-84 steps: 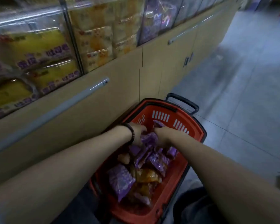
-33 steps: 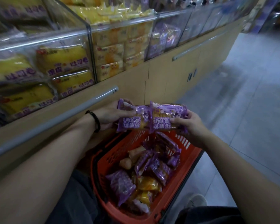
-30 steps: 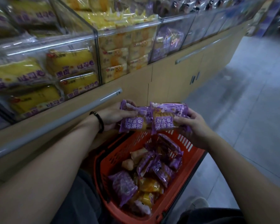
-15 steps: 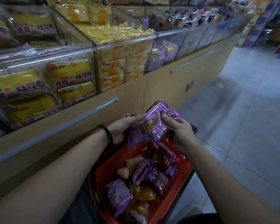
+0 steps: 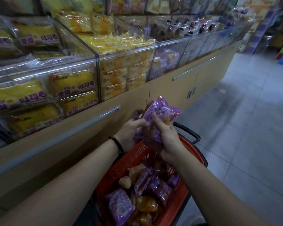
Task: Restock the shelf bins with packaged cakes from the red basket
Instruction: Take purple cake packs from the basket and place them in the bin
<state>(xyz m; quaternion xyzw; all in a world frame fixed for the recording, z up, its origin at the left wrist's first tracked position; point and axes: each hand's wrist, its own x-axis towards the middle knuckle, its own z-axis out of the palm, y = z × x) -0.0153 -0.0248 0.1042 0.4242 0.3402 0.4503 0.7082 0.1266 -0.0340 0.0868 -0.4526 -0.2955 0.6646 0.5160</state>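
Left hand and right hand, both clamped on purple cakes, frame centre: keep stacked flat for the purple bin.

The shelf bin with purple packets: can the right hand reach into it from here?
Probably yes. The right hand, gripping purple packets with the left hand, is above the red basket; the bin lies ahead, its top looks open, and nothing stands between.

The purple packets bunch up between the left hand and the right hand. How many? Impossible to count. Left fingertips vanish behind them. The red basket's near end runs off the bottom edge, and the far bins dissolve into blur.
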